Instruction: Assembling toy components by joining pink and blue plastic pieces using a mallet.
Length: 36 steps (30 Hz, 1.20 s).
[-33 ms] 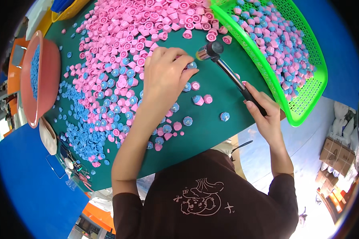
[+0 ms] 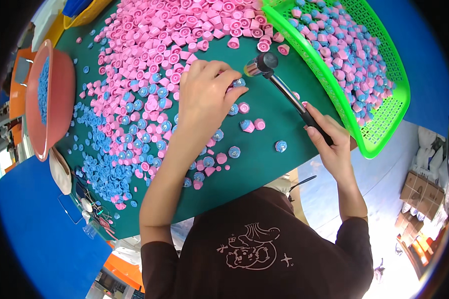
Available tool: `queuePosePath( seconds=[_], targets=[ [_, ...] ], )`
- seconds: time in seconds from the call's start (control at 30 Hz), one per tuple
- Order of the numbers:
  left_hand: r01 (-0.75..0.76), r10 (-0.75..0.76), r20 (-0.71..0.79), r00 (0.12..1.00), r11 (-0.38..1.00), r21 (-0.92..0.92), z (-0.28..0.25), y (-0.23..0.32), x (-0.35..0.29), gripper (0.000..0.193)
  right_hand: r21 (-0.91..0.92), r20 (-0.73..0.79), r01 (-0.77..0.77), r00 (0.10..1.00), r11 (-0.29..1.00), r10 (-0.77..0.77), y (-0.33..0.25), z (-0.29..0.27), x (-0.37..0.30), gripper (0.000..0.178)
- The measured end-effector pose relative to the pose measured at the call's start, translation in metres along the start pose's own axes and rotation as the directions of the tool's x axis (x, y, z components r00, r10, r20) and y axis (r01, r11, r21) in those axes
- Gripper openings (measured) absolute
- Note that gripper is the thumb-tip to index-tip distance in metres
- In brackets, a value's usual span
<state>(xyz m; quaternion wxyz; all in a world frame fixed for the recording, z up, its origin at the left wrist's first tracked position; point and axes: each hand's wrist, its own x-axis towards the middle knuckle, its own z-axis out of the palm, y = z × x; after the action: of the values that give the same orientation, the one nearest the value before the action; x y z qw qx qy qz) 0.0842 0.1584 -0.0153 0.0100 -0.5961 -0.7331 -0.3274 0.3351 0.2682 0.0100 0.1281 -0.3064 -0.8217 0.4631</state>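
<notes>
The left hand lies on the green table, palm down. Its fingers are bent and pinch a small blue and pink cap at the tips. The cap sits on the table just under the hammer head. The right hand is closed tight around the black handle of a small hammer. The shiny metal head hangs right beside the left fingertips.

More joined caps lie loose near the left wrist. A big pile of pink caps fills the far side of the table, and little blue pieces are spread on the left. A green basket on the right holds finished pink and blue caps.

To do this well, the cap should stand straight and the tap should be short and gentle. The fingers should stay low on the sides, away from the head. I cannot quite tell if the hammer is touching the cap yet.
</notes>
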Motion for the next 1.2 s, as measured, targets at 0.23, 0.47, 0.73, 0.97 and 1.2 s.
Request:
queuePosePath(
  seconds=[0.23,0.47,0.73,0.97,1.2],
  targets=[
    [0.055,-0.056,0.064,0.996,0.998,0.013,-0.001,-0.001,0.002,0.027,-0.049,-0.007,0.075,0.997,0.996,-0.076,-0.002,0.001,0.002,0.043],
    [0.172,-0.159,-0.125,0.979,0.980,0.100,-0.077,-0.015,-0.010,0.024,-0.207,0.096,0.096,0.992,0.974,-0.078,-0.014,0.006,0.001,0.042],
    [0.754,-0.631,-0.535,0.562,0.656,0.018,-0.233,-0.060,-0.144,0.017,0.039,-0.108,0.073,0.992,0.997,-0.068,0.019,-0.009,-0.006,0.042],
    [0.832,-0.763,-0.337,0.552,0.478,0.280,-0.252,-0.104,-0.228,0.017,0.135,-0.038,-0.022,0.999,0.991,0.027,0.004,0.015,0.013,0.043],
    [0.737,-0.698,-0.236,0.676,0.633,0.237,-0.225,-0.146,-0.218,0.021,0.094,0.037,-0.046,0.998,0.994,0.043,-0.019,0.027,0.019,0.044]
  ],
)
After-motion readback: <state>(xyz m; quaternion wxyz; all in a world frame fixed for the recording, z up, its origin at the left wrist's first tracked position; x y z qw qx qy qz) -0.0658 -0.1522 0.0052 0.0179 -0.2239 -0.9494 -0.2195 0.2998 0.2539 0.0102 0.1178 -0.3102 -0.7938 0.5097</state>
